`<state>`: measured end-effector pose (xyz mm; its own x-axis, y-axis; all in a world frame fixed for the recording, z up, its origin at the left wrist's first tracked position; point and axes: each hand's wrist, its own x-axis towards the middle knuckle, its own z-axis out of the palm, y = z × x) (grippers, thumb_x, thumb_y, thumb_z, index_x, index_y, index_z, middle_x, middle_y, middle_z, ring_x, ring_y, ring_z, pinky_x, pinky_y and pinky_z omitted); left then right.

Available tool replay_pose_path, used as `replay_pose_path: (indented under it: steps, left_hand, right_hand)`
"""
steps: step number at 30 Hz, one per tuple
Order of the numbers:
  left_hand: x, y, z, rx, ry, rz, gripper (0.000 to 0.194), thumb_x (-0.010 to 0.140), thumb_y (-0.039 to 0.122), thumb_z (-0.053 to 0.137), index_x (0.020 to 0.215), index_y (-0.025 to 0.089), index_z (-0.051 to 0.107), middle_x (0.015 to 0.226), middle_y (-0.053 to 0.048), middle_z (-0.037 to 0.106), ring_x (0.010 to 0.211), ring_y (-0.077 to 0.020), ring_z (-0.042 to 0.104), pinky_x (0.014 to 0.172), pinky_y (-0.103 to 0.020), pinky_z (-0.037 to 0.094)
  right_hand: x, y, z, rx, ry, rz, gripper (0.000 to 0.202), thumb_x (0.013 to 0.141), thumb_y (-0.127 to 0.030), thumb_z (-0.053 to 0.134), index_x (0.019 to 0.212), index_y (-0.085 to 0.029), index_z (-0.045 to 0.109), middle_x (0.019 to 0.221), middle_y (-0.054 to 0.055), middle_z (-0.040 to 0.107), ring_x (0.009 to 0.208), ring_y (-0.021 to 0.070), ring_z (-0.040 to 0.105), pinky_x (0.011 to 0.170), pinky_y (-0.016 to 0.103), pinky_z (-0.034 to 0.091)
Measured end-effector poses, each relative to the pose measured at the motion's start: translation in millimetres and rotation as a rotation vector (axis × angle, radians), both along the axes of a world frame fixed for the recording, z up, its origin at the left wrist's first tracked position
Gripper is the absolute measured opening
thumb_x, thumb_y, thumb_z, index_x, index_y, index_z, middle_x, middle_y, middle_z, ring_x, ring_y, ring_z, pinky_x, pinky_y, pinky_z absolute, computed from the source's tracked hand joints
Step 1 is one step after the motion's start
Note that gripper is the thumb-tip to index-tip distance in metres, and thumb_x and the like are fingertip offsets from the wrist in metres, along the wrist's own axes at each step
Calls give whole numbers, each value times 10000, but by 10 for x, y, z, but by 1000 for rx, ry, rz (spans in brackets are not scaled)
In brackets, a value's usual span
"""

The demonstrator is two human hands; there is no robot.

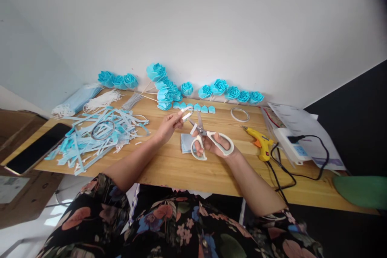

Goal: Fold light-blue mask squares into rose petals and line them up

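Observation:
My left hand [169,126] pinches a narrow roll of white tape [190,108] between thumb and fingers, above the middle of the table. A short white strip [186,117] shows at the roll. Through the loops of white-handled scissors [222,145] go the fingers of my right hand [211,147]. The scissor blades are apart and point up toward the roll. Beside the blades is a small white piece [194,129]; I cannot tell whether it sticks to them. Under the hands lies a blue square of fabric [185,144], partly hidden by the scissors.
Blue flowers [219,87] line the wall behind small blue petals [204,109]. Cut blue strips [99,137], white cords [102,100] and a phone [38,149] lie left. At right are another tape roll [240,115], a yellow glue gun [261,143] and a power strip [292,145] with cables.

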<state>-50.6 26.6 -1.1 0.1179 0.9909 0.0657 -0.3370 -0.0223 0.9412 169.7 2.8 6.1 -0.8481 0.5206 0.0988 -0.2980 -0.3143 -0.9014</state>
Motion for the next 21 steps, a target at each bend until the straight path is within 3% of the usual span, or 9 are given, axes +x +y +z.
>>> replay_pose_path:
  steps: [3, 9, 16, 21]
  left_hand:
    - [-17, 30, -34, -39, -57, -8, 487, 845, 594, 630, 615, 175, 539, 487, 48, 356, 509, -101, 405, 603, -261, 418]
    - [-14, 22, -17, -72, -94, -116, 509, 799, 664, 633, 685, 172, 568, 593, 13, 485, 573, -114, 459, 621, -265, 419]
    - [-5, -74, 92, 14, 53, -273, 529, 779, 664, 636, 669, 148, 591, 625, -10, 503, 626, -140, 463, 637, -294, 372]
    - [-10, -103, 74, 19, 135, -378, 494, 808, 631, 622, 744, 141, 619, 717, -42, 578, 739, -183, 545, 743, -327, 413]
  right_hand:
    - [0, 1, -28, -14, -37, 3, 641, 849, -717, 527, 1156, -154, 535, 827, 62, 622, 701, 178, 588, 643, 325, 470]
    - [-3, 53, -100, 3, -64, 4, 642, 851, -691, 556, 1170, -135, 557, 862, 80, 655, 690, 162, 608, 605, 286, 505]
    - [-16, 71, -123, 23, -32, 11, 650, 862, -676, 557, 1211, -128, 571, 869, 82, 675, 689, 151, 629, 600, 271, 527]
    - [-17, 80, -151, 14, -48, 12, 671, 847, -692, 565, 1219, -135, 577, 884, 78, 669, 680, 153, 640, 598, 271, 522]
